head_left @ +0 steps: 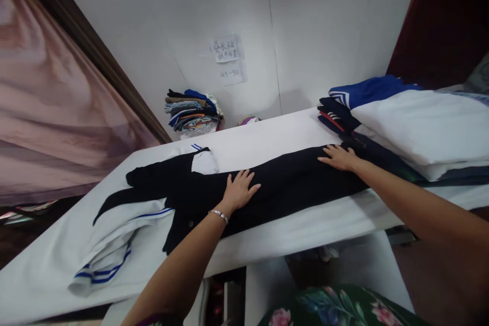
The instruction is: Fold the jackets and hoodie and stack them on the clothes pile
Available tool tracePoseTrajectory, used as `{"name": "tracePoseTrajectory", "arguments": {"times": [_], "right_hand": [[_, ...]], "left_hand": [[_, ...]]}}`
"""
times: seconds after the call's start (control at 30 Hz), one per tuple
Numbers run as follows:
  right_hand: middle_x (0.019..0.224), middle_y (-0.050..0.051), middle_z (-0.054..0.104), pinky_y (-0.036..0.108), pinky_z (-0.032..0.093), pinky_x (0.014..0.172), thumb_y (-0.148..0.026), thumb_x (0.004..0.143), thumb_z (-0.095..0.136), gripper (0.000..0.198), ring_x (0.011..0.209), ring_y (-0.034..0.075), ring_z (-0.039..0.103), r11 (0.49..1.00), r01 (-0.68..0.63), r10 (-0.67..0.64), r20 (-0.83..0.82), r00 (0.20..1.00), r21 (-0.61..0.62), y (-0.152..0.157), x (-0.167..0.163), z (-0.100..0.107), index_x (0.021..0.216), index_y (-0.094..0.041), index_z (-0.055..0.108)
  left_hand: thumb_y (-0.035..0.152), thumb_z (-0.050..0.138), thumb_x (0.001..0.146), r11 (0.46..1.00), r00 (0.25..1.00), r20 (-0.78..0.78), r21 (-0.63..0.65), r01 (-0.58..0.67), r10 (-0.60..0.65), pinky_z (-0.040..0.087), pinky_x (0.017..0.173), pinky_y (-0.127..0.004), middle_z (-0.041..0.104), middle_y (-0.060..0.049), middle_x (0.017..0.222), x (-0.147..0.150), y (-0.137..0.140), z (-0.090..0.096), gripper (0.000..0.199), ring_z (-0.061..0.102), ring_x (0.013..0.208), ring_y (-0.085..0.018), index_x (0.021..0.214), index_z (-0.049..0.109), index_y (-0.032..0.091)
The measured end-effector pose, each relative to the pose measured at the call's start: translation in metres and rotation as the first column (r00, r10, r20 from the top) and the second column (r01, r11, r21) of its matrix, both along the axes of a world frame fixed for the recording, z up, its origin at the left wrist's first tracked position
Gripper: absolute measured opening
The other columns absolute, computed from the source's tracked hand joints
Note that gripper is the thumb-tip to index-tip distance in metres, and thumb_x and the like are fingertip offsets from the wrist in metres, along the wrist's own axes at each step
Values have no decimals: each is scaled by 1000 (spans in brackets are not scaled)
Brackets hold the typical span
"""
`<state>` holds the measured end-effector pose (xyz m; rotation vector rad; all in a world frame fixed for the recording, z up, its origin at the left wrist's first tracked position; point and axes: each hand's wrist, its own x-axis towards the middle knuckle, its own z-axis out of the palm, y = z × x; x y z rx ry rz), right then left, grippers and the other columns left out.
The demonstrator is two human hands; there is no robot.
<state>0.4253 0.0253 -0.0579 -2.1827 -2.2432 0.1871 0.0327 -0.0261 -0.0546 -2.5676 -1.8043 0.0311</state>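
A long black garment (282, 186) lies stretched across the white-covered table, its left end spread in several limbs. My left hand (239, 189) rests flat on its middle, fingers spread; a bracelet circles that wrist. Farther right, my right hand (338, 157) lies flat near the garment's right end, fingers apart. At the left, a white garment with blue stripes (114, 244) is partly covered by the black cloth. A small white patch (205, 162) shows beside the black fabric near the table's back edge.
A pile of folded clothes (194, 112) stands against the wall at the back. To the right, white folded clothing (428, 122) lies stacked with blue and dark garments. Handwritten paper notes (229, 58) hang on the wall. A pink curtain (57, 97) drapes at the left.
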Motion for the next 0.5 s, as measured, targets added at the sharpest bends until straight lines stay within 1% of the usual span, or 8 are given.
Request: {"name": "tracePoseTrajectory", "arguments": {"times": [0.07,0.13,0.17,0.23,0.3,0.33,0.4,0.5], "right_hand": [[154,12,30,64,19,109,-63,89,23,70,143,34,19,986,-74,71,27,997,149,-8,-16,13,143,-22,41],[155,11,28,60,18,112,-63,91,22,70,145,32,16,935,-190,192,22,981,299,-17,-33,17,144,-22,39],[156,10,27,58,17,112,-62,91,22,69,145,31,17,911,-242,253,10,967,335,-22,-39,14,145,-23,38],[155,9,29,57,19,112,-61,89,26,67,143,32,21,895,-313,340,-32,940,319,-27,-44,-3,144,-25,39],[150,10,38,59,25,109,-56,87,30,61,139,35,31,918,-343,367,-95,925,199,-26,-40,-29,137,-27,50],[149,9,41,58,26,108,-51,87,29,56,138,35,32,912,-369,392,-118,912,178,-23,-35,-43,131,-29,55],[148,7,43,59,23,109,-47,84,30,52,138,35,33,882,-426,453,-115,884,200,-15,-25,-66,120,-32,64],[144,10,47,62,21,107,-47,78,31,51,135,39,35,833,-469,516,-108,850,293,-7,-14,-86,104,-32,72]], "left_hand": [[60,23,95,1000,1000,-8,-6,-4,4,15,115,-57,31,-5,154,1,-2,2,62,23,144,-25,145,38,25],[61,23,95,1000,1000,2,-11,-6,6,15,114,-58,32,-5,154,2,-4,3,63,23,144,-25,144,38,25],[61,23,95,1000,1000,10,-13,-5,5,15,115,-58,32,-5,154,3,-6,4,63,23,144,-25,144,38,25],[63,23,94,1000,1000,28,-20,-2,3,15,115,-57,31,-4,154,5,-8,5,64,23,143,-25,144,37,26],[65,22,93,999,999,43,-34,-3,5,14,115,-57,31,-4,155,6,-9,5,66,22,144,-26,145,36,27],[66,21,92,999,999,50,-42,-7,9,14,115,-58,31,-5,155,6,-9,5,67,22,144,-26,145,36,26],[67,20,92,999,998,64,-52,-2,6,13,114,-59,31,-6,154,7,-9,4,69,21,144,-26,145,36,25],[68,19,91,999,996,86,-51,-1,5,12,114,-60,31,-6,155,6,-10,1,72,20,144,-26,145,34,24]]}}
